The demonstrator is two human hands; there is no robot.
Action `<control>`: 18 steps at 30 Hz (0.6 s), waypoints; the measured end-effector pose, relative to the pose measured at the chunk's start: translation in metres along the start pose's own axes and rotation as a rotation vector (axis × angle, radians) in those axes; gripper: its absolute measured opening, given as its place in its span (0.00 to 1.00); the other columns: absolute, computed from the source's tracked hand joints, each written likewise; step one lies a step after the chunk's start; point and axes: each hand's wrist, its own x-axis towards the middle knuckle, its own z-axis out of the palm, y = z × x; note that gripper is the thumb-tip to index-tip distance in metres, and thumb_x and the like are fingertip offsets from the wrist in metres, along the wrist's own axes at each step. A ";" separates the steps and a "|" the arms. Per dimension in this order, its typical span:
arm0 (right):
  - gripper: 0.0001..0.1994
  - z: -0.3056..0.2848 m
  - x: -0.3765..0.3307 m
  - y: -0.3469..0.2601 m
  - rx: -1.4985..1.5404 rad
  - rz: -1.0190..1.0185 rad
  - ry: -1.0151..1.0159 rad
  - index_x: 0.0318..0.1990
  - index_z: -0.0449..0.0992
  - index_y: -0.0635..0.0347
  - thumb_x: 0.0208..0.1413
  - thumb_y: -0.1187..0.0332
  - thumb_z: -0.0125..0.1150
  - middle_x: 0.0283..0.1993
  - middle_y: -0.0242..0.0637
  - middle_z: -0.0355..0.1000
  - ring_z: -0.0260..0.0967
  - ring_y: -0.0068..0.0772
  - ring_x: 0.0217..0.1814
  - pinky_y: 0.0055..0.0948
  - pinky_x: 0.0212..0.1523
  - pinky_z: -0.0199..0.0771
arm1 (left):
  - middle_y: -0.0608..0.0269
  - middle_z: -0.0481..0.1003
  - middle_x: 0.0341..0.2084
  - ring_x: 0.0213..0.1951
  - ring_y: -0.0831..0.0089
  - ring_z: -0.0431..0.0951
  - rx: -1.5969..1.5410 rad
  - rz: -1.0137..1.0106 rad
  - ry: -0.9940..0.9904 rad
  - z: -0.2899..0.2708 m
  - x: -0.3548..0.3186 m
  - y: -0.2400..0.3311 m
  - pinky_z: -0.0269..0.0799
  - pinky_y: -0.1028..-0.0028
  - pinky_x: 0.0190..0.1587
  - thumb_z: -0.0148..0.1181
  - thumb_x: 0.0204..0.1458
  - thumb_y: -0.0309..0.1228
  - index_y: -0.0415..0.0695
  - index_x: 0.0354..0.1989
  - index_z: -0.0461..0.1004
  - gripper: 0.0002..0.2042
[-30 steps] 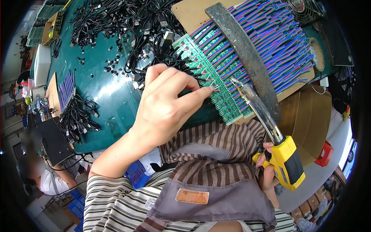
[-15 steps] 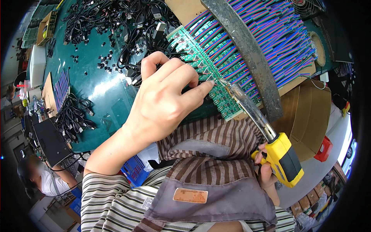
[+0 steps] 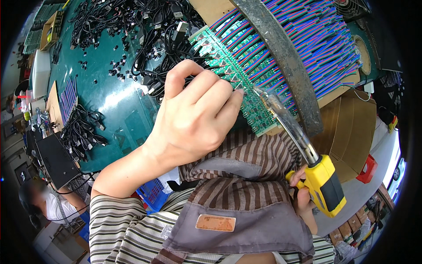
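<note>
L hand (image 3: pixel 195 116) curled, fingertips pinched together on thin solder wire at the green circuit board strip (image 3: pixel 228 66), which lies on the glossy teal table (image 3: pixel 118 105). R hand (image 3: pixel 303 198) clamped round the yellow-black soldering iron (image 3: pixel 303 149), metal tip touching the board. Ribbed multicolour wires (image 3: pixel 316 39) run under a grey bar (image 3: pixel 285 61). Cardboard box (image 3: pixel 351 127) just beside, contents not visible.

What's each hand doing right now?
Left hand: fingers curled, pressing on the green circuit boards.
Right hand: closed on the yellow soldering iron.
</note>
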 end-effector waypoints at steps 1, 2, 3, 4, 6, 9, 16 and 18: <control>0.14 0.002 0.002 -0.004 -0.001 0.000 -0.001 0.26 0.75 0.58 0.52 0.56 0.55 0.26 0.34 0.70 0.69 0.37 0.28 0.32 0.32 0.69 | 0.71 0.65 0.21 0.27 0.74 0.68 0.015 0.002 0.003 0.000 0.000 0.000 0.58 0.67 0.42 0.65 0.27 0.28 0.46 0.32 0.79 0.16; 0.15 0.003 0.004 -0.007 0.015 0.029 0.017 0.26 0.74 0.58 0.52 0.56 0.55 0.26 0.35 0.70 0.69 0.37 0.29 0.32 0.34 0.69 | 0.71 0.65 0.21 0.27 0.74 0.68 0.016 0.002 0.003 0.000 0.000 0.001 0.58 0.67 0.42 0.65 0.27 0.28 0.46 0.32 0.79 0.16; 0.15 0.003 0.004 -0.009 0.031 0.059 0.034 0.26 0.74 0.58 0.53 0.55 0.55 0.27 0.35 0.71 0.69 0.36 0.29 0.32 0.35 0.69 | 0.71 0.65 0.21 0.27 0.74 0.68 0.027 0.005 -0.004 -0.001 0.000 0.002 0.57 0.67 0.42 0.65 0.28 0.28 0.46 0.32 0.79 0.16; 0.16 0.003 0.002 -0.008 0.084 0.101 0.037 0.27 0.74 0.59 0.53 0.55 0.56 0.27 0.36 0.70 0.70 0.35 0.31 0.30 0.37 0.69 | 0.71 0.65 0.21 0.27 0.74 0.68 0.038 0.007 -0.011 -0.001 0.000 0.002 0.57 0.67 0.43 0.65 0.28 0.28 0.45 0.32 0.79 0.16; 0.21 -0.009 -0.010 0.013 0.070 0.053 -0.066 0.40 0.68 0.64 0.55 0.51 0.55 0.41 0.43 0.67 0.67 0.29 0.29 0.27 0.33 0.66 | 0.71 0.65 0.21 0.27 0.74 0.68 0.036 0.007 -0.009 -0.002 0.001 0.002 0.58 0.67 0.42 0.65 0.28 0.27 0.45 0.32 0.79 0.16; 0.31 -0.011 -0.015 0.020 0.089 0.005 -0.158 0.54 0.62 0.69 0.57 0.47 0.53 0.55 0.52 0.63 0.63 0.23 0.27 0.24 0.28 0.63 | 0.71 0.66 0.22 0.27 0.73 0.69 -0.016 -0.013 -0.009 -0.002 0.002 -0.001 0.58 0.69 0.41 0.65 0.29 0.27 0.45 0.32 0.79 0.15; 0.30 -0.011 -0.013 0.015 0.131 0.013 -0.155 0.54 0.62 0.70 0.57 0.48 0.54 0.56 0.53 0.62 0.63 0.23 0.27 0.23 0.28 0.62 | 0.71 0.72 0.23 0.27 0.75 0.71 -0.281 -0.119 -0.019 -0.004 0.004 -0.011 0.57 0.71 0.37 0.66 0.32 0.25 0.46 0.31 0.79 0.13; 0.30 -0.009 -0.014 0.015 0.124 0.010 -0.132 0.54 0.62 0.70 0.57 0.49 0.54 0.56 0.53 0.63 0.63 0.23 0.27 0.23 0.28 0.62 | 0.72 0.73 0.22 0.27 0.75 0.71 -0.318 -0.122 -0.033 -0.004 0.006 -0.011 0.57 0.72 0.36 0.67 0.32 0.25 0.46 0.31 0.80 0.13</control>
